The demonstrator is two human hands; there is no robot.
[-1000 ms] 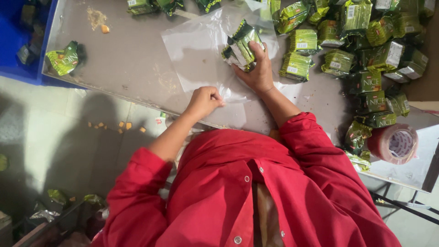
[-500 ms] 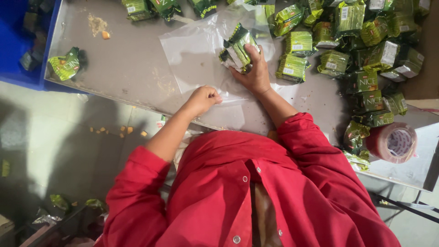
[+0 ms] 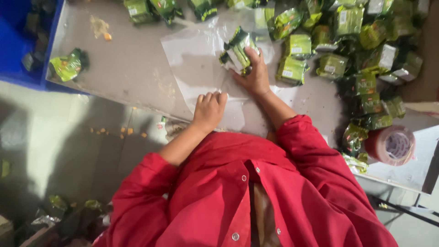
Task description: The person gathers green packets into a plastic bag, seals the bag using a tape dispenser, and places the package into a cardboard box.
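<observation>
Grey table (image 3: 132, 68), clear plastic bag (image 3: 196, 64) and green packets under two hands.

A person in a red jacket (image 3: 238, 196) leans over the table, both forearms stretched forward. The left hand (image 3: 209, 110) is curled into a loose fist, knuckles up, pinning the near edge of the flat clear bag. The right hand (image 3: 254, 75) lies fingers spread over a small bunch of green packets (image 3: 237, 50), gripping it at the bag's mouth. A heap of square green packets (image 3: 361, 55) with pale labels fills the table's right side. A red tape roll (image 3: 392, 145) sits at the near right corner. One lone green packet (image 3: 67, 65) lies at the left edge beside a blue bin (image 3: 18, 50).
</observation>
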